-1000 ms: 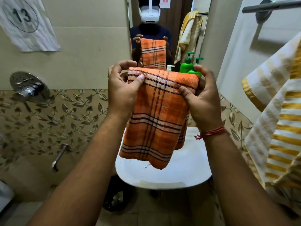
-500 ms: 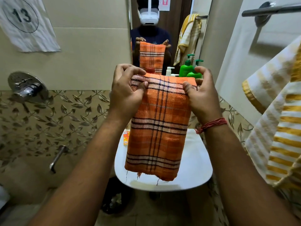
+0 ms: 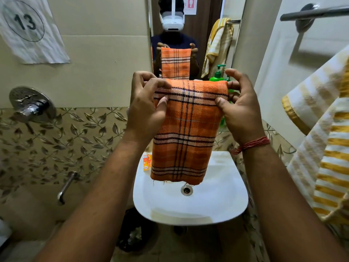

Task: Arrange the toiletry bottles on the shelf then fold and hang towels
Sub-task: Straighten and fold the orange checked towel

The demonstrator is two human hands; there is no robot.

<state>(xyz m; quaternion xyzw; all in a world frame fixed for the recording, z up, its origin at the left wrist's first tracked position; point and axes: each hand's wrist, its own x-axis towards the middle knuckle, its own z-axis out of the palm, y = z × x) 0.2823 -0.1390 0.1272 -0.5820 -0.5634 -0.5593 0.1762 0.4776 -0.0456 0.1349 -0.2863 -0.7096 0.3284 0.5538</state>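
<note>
An orange plaid towel (image 3: 186, 133), folded into a narrow strip, hangs straight down over the white sink (image 3: 222, 203). My left hand (image 3: 147, 104) pinches its top left corner between thumb and fingers. My right hand (image 3: 238, 108) pinches the top right corner the same way. Behind the towel's top edge a green pump bottle (image 3: 217, 75) stands on the shelf under the mirror, mostly hidden. A small orange box (image 3: 146, 163) sits on the sink's left rim.
A yellow-and-white striped towel (image 3: 324, 148) hangs at the right, below a metal towel bar (image 3: 313, 14). A chrome shower valve (image 3: 31, 105) and a spout (image 3: 66, 188) are on the left wall. The mirror (image 3: 207, 35) faces me.
The towel has straightened: its fold is now flat and its lower edge hangs level, lower over the sink. Both hands keep their pinch on the top corners.
</note>
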